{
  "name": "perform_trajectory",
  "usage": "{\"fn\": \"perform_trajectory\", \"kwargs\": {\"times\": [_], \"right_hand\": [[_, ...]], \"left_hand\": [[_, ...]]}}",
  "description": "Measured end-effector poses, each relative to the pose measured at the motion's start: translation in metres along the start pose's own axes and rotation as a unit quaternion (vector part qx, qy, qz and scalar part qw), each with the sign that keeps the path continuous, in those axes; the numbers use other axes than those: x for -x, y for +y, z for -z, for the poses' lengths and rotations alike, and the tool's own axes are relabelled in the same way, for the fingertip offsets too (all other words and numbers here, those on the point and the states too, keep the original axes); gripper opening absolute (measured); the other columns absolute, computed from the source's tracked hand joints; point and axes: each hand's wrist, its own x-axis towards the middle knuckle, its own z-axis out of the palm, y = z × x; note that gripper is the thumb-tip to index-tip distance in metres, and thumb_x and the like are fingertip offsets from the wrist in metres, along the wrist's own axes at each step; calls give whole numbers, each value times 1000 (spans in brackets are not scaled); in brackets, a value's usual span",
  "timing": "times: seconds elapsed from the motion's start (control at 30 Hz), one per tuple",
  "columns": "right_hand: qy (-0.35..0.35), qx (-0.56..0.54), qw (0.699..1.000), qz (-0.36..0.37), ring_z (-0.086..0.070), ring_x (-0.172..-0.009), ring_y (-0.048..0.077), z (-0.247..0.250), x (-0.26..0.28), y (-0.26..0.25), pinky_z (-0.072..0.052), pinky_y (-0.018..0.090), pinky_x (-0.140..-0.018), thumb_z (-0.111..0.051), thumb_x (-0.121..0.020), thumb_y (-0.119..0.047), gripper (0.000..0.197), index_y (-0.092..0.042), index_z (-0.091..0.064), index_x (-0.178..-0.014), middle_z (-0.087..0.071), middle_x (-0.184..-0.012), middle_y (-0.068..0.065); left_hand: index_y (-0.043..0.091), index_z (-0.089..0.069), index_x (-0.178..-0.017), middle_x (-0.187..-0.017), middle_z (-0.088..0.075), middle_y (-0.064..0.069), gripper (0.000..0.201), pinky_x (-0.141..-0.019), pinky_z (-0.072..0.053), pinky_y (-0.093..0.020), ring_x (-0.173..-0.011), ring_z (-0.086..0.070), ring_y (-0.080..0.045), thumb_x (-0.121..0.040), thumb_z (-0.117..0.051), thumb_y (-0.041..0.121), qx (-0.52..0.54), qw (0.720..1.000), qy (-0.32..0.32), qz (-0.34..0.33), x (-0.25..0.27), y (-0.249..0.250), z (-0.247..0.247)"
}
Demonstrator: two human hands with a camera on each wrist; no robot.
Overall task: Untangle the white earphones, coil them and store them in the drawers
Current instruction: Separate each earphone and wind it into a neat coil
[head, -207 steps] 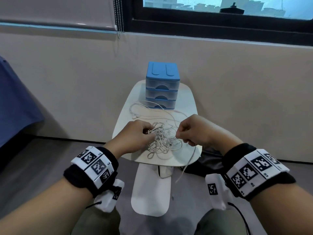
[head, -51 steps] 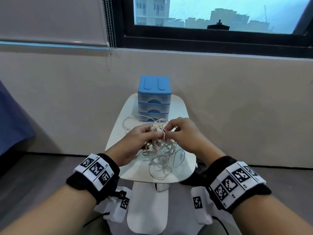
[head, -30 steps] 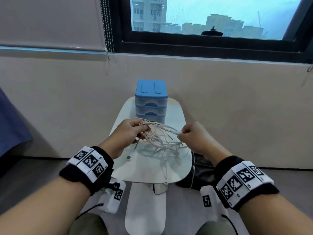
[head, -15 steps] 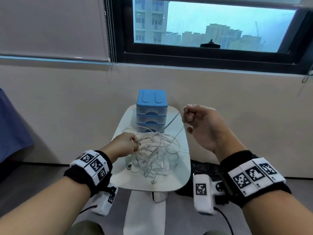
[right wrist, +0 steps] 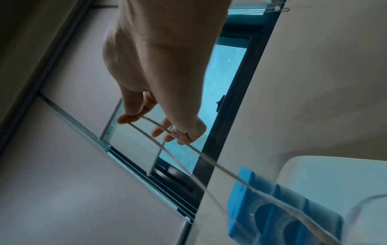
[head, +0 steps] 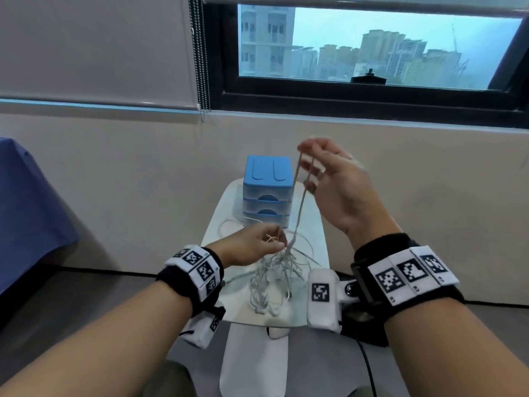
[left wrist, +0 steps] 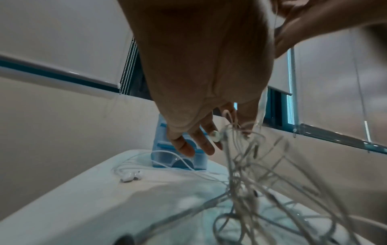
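A tangle of white earphones [head: 274,276] hangs above the small white table [head: 316,236]. My left hand [head: 257,245] pinches the top of the tangle [left wrist: 236,131], an earbud [left wrist: 215,136] showing at its fingers. My right hand [head: 326,173] is raised high, pinching a loop of cord [head: 299,202] [right wrist: 167,131] between thumb and forefinger and drawing it taut up out of the tangle. The blue three-drawer unit [head: 267,190] [right wrist: 278,207] stands at the table's far end, drawers closed. Another earphone end [left wrist: 132,176] lies on the table near the drawers.
The table stands against a beige wall under a window [head: 372,47] with a bead-chain blind cord [head: 199,53]. A dark bag [head: 357,319] lies on the floor to the right. A blue cloth [head: 25,213] covers something at far left.
My right hand has risen well above the table, pulling a cord loop up from the tangle. My left hand has lifted the tangle slightly. The head view has tilted upward.
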Motion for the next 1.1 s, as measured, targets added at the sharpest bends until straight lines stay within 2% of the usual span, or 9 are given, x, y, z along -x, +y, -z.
{"fn": "perform_trajectory", "kwargs": {"times": [0.07,0.17,0.3,0.37,0.47,0.6,0.67,0.8,1.1], "right_hand": [[2,-45,998,32,-60,-102,20,4,-4,-15,-40,34,-84,-51,-102,-19,17,-23,-63,-92,-70,-104,0],[10,-96,995,21,-53,-61,18,9,-5,-30,-42,29,-64,-42,-105,-19,23,-19,-53,-84,-54,-69,3],[114,163,980,15,-24,-40,13,25,-7,-26,-21,22,-41,-55,-102,-31,27,-19,-43,-82,-33,-51,-3],[122,385,915,-18,-38,-49,14,36,-8,-17,-29,25,-44,-66,-95,-44,29,-20,-51,-97,-47,-65,-1],[8,574,808,-129,-55,-77,14,38,-3,3,-41,29,-63,-70,-88,-58,45,-29,-59,-121,-58,-100,1],[-111,644,740,-163,-61,-84,17,29,-4,40,-46,30,-68,-70,-87,-59,35,-25,-72,-95,-65,-94,-1],[-119,634,750,-146,-62,-77,20,27,-6,48,-46,29,-63,-67,-94,-47,25,-26,-70,-81,-64,-84,-1],[-64,505,856,-93,-41,-57,19,23,-12,37,-33,27,-51,-61,-101,-28,37,-18,-64,-65,-48,-57,-5],[17,379,924,53,-48,-63,11,4,-19,8,-38,17,-57,-57,-102,-22,33,-6,-66,-73,-56,-67,7]], "left_hand": [[28,-63,-92,-92,-64,9,12,-84,-48,-32,-85,-58,-9,-101,-63,20,-49,998,23,11,-4,-14,0],[26,-62,-91,-87,-65,6,11,-75,-48,-30,-79,-60,-13,-101,-61,21,-74,995,61,27,-9,-27,-1],[14,-66,-95,-80,-67,0,17,-68,-52,-33,-65,-65,-11,-104,-58,26,-22,991,124,42,-14,-28,2],[11,-66,-93,-75,-65,0,23,-68,-52,-36,-61,-64,-12,-105,-56,28,-1,988,149,34,-16,-24,5],[17,-65,-87,-67,-60,3,26,-64,-49,-37,-56,-56,-12,-106,-53,29,3,987,163,-1,-19,-10,8],[16,-66,-87,-65,-56,8,25,-58,-38,-26,-54,-45,-4,-105,-55,28,-32,987,153,-39,-23,10,10],[15,-67,-87,-67,-57,8,24,-58,-36,-24,-55,-44,-4,-104,-57,28,-31,987,149,-51,-24,14,12],[18,-67,-88,-75,-60,1,19,-62,-38,-24,-63,-48,-7,-100,-65,33,-28,989,138,-52,-23,7,19],[22,-65,-86,-79,-63,-2,17,-66,-44,-31,-66,-51,-11,-99,-65,31,-21,990,135,-18,-21,-12,20]]}}
